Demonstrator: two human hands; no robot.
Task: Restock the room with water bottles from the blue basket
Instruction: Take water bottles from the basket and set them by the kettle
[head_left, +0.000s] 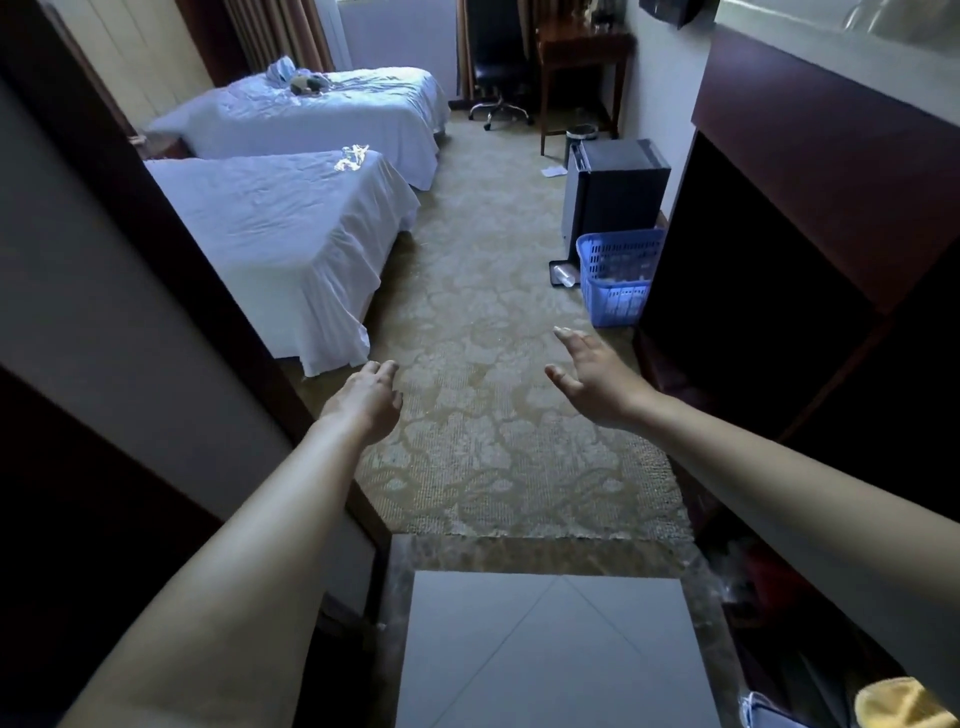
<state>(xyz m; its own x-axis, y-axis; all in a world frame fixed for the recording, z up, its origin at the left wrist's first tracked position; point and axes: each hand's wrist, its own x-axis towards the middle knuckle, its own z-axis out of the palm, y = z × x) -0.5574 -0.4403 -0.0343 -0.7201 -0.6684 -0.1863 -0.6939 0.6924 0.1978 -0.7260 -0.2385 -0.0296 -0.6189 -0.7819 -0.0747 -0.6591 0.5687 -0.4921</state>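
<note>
Patterned carpet (467, 312) lies open between near bed (270, 244) and blue basket (615, 275).

You're looking into a hotel room: two white-sheeted beds (291, 228) at the left of the frame, patterned carpet (483, 374) down the middle, a mini fridge (615, 195) at right, a desk (584, 67) and office chair (496, 62) at the top.

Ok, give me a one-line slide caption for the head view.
Both empty hands, left hand and right hand, reach into a twin-bed room toward the blue basket on the carpet.
</note>
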